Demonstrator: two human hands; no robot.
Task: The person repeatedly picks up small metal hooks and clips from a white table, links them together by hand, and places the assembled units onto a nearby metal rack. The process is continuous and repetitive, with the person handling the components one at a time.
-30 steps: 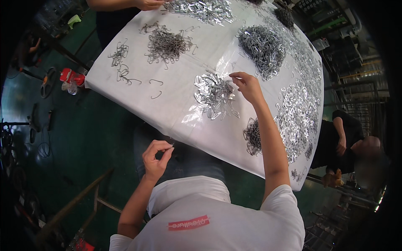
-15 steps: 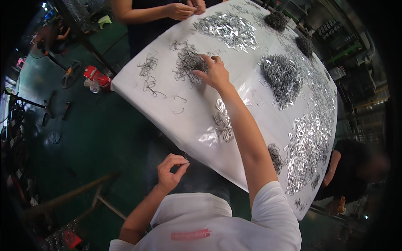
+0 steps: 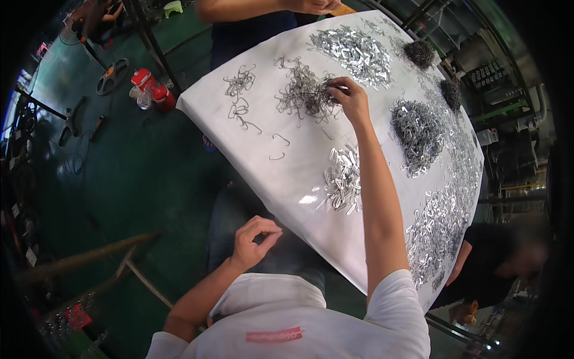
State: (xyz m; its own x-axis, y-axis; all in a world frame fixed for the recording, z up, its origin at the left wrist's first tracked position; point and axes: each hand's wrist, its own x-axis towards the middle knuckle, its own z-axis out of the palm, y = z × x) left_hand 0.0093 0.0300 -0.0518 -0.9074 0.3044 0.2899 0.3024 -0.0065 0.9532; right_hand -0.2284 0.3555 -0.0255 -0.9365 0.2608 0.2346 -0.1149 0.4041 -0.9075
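Observation:
On the white-covered table (image 3: 287,203), my right hand (image 3: 351,102) reaches far out over a pile of thin dark wire hooks (image 3: 304,90). Its fingers are closed on a small tangled clump of these hooks at the pile's right side. My left hand (image 3: 256,242) stays low, off the table's near edge, with thumb and forefinger pinched together; whatever may be between the tips is too small to make out. Beside my right forearm lies a heap of shiny flat metal loops (image 3: 342,185), partly covered by the arm. Looser wire hooks (image 3: 240,81) are scattered farther left.
Bright flat metal pieces (image 3: 353,51) are heaped at the far side, and a large pile of grey loops (image 3: 417,136) stands to the right. Across the table is a co-worker's arm (image 3: 251,8); another person (image 3: 502,257) is at the right. Red bottles (image 3: 160,94) stand beyond the left corner.
My right hand has gone from spread fingers over the wire hooks to closed on a clump, pulling it to the right. The left hand keeps its pinch. The view has shifted slightly.

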